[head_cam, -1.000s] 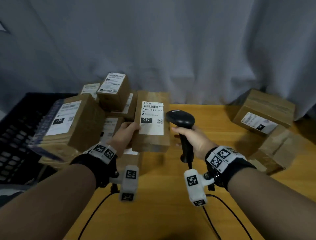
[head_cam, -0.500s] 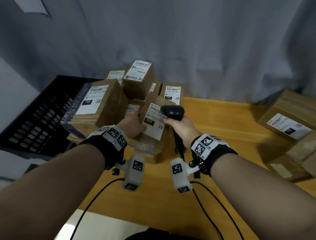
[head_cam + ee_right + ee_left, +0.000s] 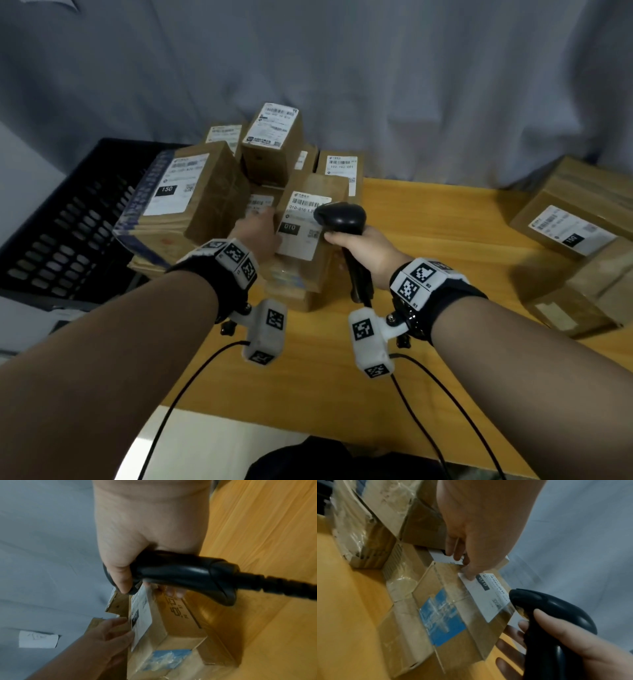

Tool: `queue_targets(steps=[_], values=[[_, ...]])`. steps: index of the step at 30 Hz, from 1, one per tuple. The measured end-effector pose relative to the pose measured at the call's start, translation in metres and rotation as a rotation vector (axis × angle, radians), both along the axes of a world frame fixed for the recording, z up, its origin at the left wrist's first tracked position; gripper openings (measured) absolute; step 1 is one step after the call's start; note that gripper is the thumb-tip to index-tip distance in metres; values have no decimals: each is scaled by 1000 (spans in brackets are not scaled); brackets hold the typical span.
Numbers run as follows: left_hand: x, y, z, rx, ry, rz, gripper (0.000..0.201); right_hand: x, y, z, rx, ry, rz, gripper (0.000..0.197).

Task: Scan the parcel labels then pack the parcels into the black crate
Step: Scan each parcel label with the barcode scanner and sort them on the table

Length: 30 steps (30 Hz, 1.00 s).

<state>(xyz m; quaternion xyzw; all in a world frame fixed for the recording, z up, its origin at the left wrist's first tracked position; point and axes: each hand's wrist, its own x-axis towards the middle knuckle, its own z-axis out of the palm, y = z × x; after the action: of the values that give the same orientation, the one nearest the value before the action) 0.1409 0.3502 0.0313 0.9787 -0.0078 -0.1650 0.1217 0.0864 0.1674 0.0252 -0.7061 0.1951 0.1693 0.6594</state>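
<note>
I see the tabletop [image 3: 445, 274] with the black crate [image 3: 68, 222] at its left. The 010 parcel [image 3: 301, 240] leans tilted on the parcel pile [image 3: 212, 192], outside the crate. My right hand [image 3: 363, 253] is wrapped around the scanner [image 3: 340, 219]. My left hand [image 3: 257, 233] pinches the parcel, thumb on its label.

One black crate [image 3: 68, 222], one barcode scanner [image 3: 342, 219], one wooden table [image 3: 445, 274] and two hands, left hand [image 3: 257, 233] and right hand [image 3: 363, 250]. Roughly twelve parcels [image 3: 274, 150]: about nine piled left, three right; overlap hides the exact count.
</note>
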Motion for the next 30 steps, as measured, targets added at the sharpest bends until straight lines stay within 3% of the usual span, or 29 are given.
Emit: queue_targets(steps=[5, 9, 14, 21, 30], values=[[6, -10, 5, 33, -58, 15, 43, -5, 0, 2, -43, -18, 33, 11], [3, -33, 6, -27, -137, -43, 47, -15, -25, 4, -40, -49, -50, 19], [-2, -88, 16, -133, -150, -173, 41, -34, -85, 11, -116, -51, -233, 31], [-27, -183, 26, -242, -145, -302, 45, -74, -178, 33, -224, -96, -412, 24], [-69, -305, 25, -317, -37, -358, 42, -134, -322, 40, -697, -155, -338, 30]])
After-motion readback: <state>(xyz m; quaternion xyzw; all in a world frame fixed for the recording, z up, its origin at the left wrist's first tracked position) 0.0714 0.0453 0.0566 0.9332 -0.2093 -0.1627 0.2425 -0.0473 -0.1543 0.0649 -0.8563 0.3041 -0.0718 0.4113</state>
